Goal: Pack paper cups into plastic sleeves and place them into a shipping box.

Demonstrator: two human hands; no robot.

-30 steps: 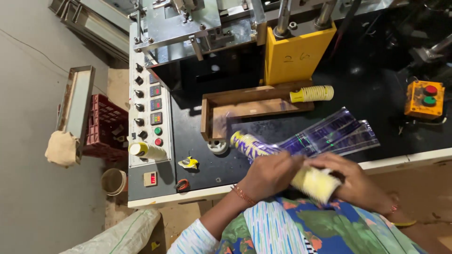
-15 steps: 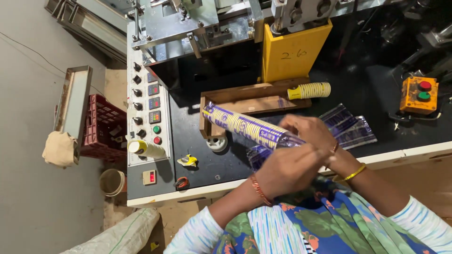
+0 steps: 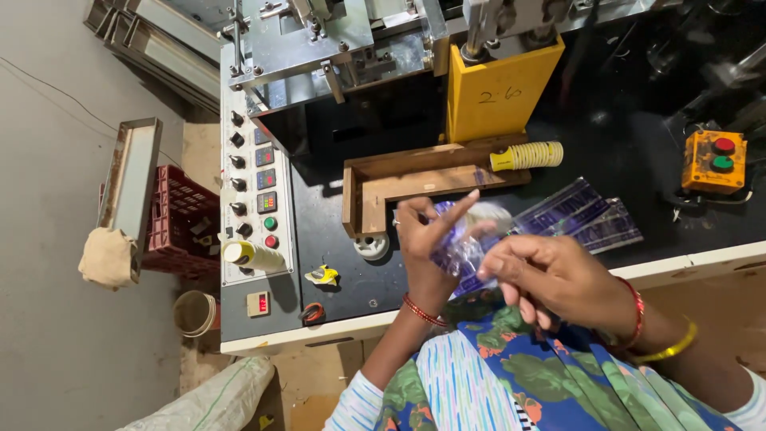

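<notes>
Plastic sleeve [image 3: 463,247], clear with purple print, is held crumpled between both hands above the near edge of the table [image 3: 351,263]; a stack of pale cups shows inside its upper end. Items follow from largest to smallest.

1. Table: black top, white front rim. It carries a metal machine [image 3: 335,48] along the far edge and a grey control panel [image 3: 255,199] with knobs, displays and a green and a red button along the left edge.
2. Yellow block [image 3: 495,96]: upright at the far edge, centre.
3. Wooden L-shaped guide [image 3: 399,179]: lies flat just in front of the yellow block.
4. Flat printed sleeves [image 3: 582,215]: spread on the table right of the hands, touching the held sleeve.
5. Left hand [image 3: 427,239]: fingers partly closed around the left side of the sleeve, index finger extended along it.
6. Right hand [image 3: 558,279]: fingers curled, pinching the sleeve's lower end.
7. Orange button box [image 3: 714,160]: near the right edge, well apart from the hands.
8. Yellow ribbed roll [image 3: 531,156]: rests on the right end of the wooden guide.
</notes>
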